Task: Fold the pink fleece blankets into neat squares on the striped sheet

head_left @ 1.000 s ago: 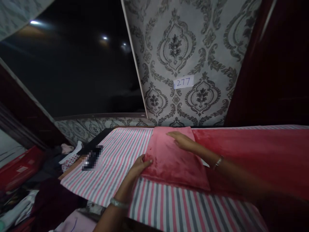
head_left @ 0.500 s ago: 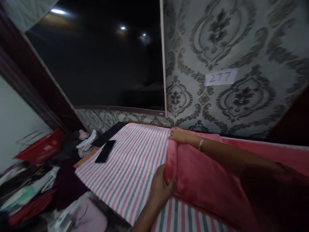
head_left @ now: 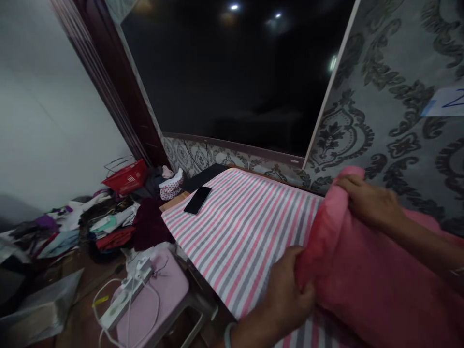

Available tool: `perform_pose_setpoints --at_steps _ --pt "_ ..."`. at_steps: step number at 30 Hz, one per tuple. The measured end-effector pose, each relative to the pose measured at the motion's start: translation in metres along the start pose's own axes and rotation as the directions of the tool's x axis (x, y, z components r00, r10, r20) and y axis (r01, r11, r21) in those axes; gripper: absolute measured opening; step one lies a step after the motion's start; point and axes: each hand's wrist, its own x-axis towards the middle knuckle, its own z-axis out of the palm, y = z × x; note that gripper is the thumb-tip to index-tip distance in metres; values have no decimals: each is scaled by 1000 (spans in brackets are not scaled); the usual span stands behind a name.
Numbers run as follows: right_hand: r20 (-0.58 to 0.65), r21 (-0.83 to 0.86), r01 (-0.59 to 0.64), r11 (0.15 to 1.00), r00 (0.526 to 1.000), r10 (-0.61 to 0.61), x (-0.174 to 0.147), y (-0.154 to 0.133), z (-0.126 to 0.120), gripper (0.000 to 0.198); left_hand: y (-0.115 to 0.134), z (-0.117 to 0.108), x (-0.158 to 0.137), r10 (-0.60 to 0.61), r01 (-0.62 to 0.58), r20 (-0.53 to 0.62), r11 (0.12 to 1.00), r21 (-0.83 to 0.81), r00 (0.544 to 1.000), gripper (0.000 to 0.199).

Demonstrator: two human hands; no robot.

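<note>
A red-pink plush cloth (head_left: pixel 377 270), its kind not clear, bunches up on the right with its left edge rolled or folded over. My left hand (head_left: pixel 286 290) grips the near end of that edge, thumb on top. Farther back, my right hand (head_left: pixel 369 198) is closed around the far end, which stands up from the surface. Beneath lies a striped sheet (head_left: pixel 246 227) in pink, grey and white. A black phone (head_left: pixel 197 200) rests on the sheet's far left part.
On the left stands a pink stool (head_left: pixel 170 285) bearing a white power strip (head_left: pixel 126 295) with loose cables. Piled clothes (head_left: pixel 112 224) and a red bag (head_left: pixel 126 177) lie beyond it. A large dark television (head_left: pixel 232 72) hangs on the patterned wall behind.
My view has swung left. Both hands keep hold of the red-pink cloth, and its far end is now lifted off the sheet.
</note>
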Motion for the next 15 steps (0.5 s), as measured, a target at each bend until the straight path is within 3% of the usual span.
perform_pose_setpoints --at_steps 4,6,8,12,15 --pt "-169 100 24 995 986 -7 34 -21 -39 26 30 -29 9 -11 10 -56 1000 -27 998 40" --pt "-222 167 61 984 975 -23 58 -44 -52 24 38 -56 17 46 -45 -173 999 9 984 41" --pt "-211 250 96 964 977 -43 82 -73 -58 26 36 -89 29 118 -96 -325 992 81 938 42" --pt "-93 373 190 908 981 -168 119 -130 -35 36 -2 -148 57 125 -45 -520 985 164 845 44" --pt "53 463 268 845 943 -329 122 -155 5 63 -52 -170 65 -63 155 -551 980 122 832 50"
